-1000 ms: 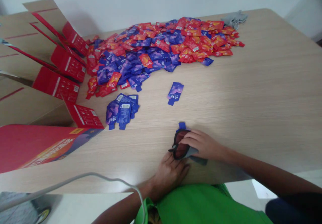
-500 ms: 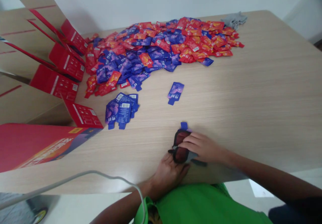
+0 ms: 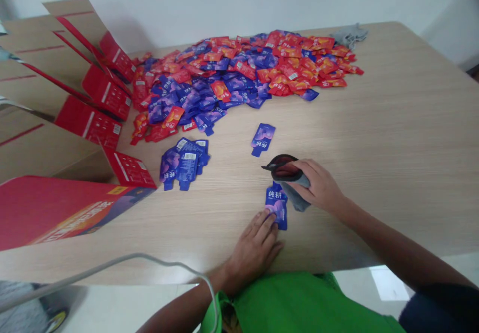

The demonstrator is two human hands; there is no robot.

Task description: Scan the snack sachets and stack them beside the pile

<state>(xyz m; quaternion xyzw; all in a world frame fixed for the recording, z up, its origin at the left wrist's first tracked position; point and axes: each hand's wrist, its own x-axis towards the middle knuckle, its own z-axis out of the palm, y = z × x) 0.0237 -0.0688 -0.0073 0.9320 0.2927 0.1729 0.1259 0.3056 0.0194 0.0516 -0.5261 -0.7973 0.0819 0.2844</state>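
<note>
At the far left, open red cartons (image 3: pixel 86 123) lean together with a red box (image 3: pixel 56 213) lying flat before them, and a small stack of blue sachets (image 3: pixel 183 163) sits just right of these, in front of the big heap of red and blue sachets (image 3: pixel 243 74). The left hand (image 3: pixel 254 248) rests open and flat on the surface (image 3: pixel 392 148), its fingertips touching the lower edge of a single blue sachet (image 3: pixel 277 206) whose long axis runs away from the person. Just right of it, the right hand (image 3: pixel 318 188) grips a grey and red pouch (image 3: pixel 288 173) with its mouth facing left; another lone blue sachet (image 3: pixel 264 138) lies beyond, nothing between.
</note>
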